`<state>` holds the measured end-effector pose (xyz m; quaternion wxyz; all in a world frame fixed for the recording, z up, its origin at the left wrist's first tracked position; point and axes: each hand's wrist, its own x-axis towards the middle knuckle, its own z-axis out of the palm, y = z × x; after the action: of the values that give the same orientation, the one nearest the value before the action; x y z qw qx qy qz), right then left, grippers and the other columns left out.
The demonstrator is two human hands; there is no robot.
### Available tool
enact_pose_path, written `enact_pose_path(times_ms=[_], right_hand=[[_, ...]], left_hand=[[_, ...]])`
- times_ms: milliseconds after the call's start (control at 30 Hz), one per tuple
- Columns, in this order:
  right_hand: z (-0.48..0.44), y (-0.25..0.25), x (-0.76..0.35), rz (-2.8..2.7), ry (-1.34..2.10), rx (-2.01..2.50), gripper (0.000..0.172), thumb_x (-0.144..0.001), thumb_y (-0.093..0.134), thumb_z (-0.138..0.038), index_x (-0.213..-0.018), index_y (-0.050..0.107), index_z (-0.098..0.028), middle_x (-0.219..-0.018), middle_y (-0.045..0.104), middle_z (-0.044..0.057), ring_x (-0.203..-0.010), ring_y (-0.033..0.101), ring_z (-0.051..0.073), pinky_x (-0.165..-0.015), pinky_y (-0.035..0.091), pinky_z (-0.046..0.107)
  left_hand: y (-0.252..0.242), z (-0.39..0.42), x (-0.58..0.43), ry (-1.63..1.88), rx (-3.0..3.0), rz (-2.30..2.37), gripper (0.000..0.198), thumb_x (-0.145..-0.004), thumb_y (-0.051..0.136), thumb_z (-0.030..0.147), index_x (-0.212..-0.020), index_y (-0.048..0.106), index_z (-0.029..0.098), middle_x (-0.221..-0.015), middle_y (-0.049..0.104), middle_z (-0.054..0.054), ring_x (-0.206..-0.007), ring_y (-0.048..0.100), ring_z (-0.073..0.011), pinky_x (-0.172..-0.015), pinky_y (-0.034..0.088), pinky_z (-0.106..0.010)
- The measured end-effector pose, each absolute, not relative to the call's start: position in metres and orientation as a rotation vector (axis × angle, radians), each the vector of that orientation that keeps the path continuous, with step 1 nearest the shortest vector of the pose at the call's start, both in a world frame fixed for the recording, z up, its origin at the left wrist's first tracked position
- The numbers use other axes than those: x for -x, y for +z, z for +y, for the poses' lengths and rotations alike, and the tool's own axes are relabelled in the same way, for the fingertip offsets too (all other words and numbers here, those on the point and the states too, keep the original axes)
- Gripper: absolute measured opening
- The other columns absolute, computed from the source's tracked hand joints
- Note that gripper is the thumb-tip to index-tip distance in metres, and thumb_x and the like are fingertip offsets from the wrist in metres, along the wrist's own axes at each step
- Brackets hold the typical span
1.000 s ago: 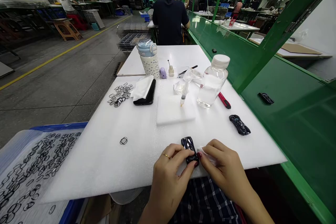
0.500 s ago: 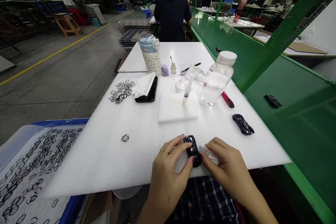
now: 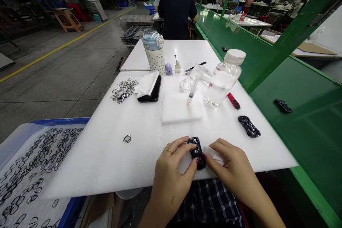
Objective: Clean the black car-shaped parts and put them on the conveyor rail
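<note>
Near the front edge of the foam-covered table (image 3: 107, 164), a glossy black toy car body (image 3: 196, 148) lies between my hands. My left hand (image 3: 175, 165) grips it from the left, with fingers on the top and the thumb at the near end. My right hand (image 3: 231, 164) pinches a folded white cloth or tissue (image 3: 213, 154), its fingertips touching the car's right side. Another black car body (image 3: 249, 126) rests on the table to the right. A pair of thin black rings (image 3: 127, 138) lies to the left.
A clear bottle (image 3: 224, 78), red knife (image 3: 233, 100), syringe (image 3: 192, 91) on a foam pad, phone (image 3: 155, 94) under tissue, and tumbler (image 3: 154, 53) stand farther back. More rings fill a blue-edged tray (image 3: 76, 206). A green conveyor (image 3: 307, 128) carrying car bodies runs along the right.
The view has shifted slightly. The black car body on the conveyor sits a little farther right. Both hands keep nearly the same hold on the toy car body and the cloth.
</note>
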<state>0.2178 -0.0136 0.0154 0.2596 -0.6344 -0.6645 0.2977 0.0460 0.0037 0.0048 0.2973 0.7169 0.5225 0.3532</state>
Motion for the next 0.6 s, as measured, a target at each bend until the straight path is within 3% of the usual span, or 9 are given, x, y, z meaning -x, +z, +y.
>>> enact_pose_path(times_ms=[167, 367, 500, 600], right_hand=[[-0.011, 0.014, -0.220, -1.815, 0.805, 1.714, 0.028, -0.091, 0.054, -0.033, -0.067, 0.047, -0.019, -0.068, 0.048, -0.002, -0.061, 0.046, 0.013, -0.055, 0.030, 0.027], [-0.021, 0.011, -0.226, -1.685, 0.752, 1.523, 0.020, -0.094, 0.050, -0.026, -0.075, 0.055, -0.019, -0.071, 0.050, 0.000, -0.064, 0.048, 0.013, -0.056, 0.036, 0.026], [-0.030, 0.003, -0.225, -1.607, 0.536, 1.409, 0.012, -0.092, 0.053, -0.019, -0.085, 0.063, -0.018, -0.076, 0.055, 0.003, -0.064, 0.052, 0.014, -0.054, 0.040, 0.027], [-0.036, -0.007, -0.225, -1.629, 0.339, 1.364, 0.015, -0.089, 0.054, -0.012, -0.096, 0.066, -0.020, -0.082, 0.057, 0.005, -0.066, 0.055, 0.015, -0.052, 0.042, 0.027]], left_hand=[[0.015, 0.012, -0.040, 0.808, -1.854, 1.358, 0.028, -0.075, 0.066, 0.011, -0.099, 0.071, 0.025, -0.114, 0.065, -0.005, -0.106, 0.064, -0.0244, -0.091, 0.057, -0.045], [0.021, 0.019, -0.031, 0.591, -2.081, 1.148, 0.066, -0.070, 0.076, 0.013, -0.129, 0.056, 0.034, -0.143, 0.050, -0.002, -0.131, 0.046, -0.0269, -0.108, 0.043, -0.048], [0.011, 0.012, -0.045, 0.675, -2.117, 1.345, 0.060, -0.065, 0.084, 0.023, -0.120, 0.061, 0.027, -0.124, 0.060, -0.006, -0.113, 0.057, -0.0291, -0.095, 0.051, -0.050], [0.004, 0.008, -0.053, 0.763, -2.142, 1.480, 0.054, -0.063, 0.086, 0.028, -0.111, 0.063, 0.026, -0.107, 0.062, -0.005, -0.098, 0.060, -0.0286, -0.083, 0.054, -0.049]])
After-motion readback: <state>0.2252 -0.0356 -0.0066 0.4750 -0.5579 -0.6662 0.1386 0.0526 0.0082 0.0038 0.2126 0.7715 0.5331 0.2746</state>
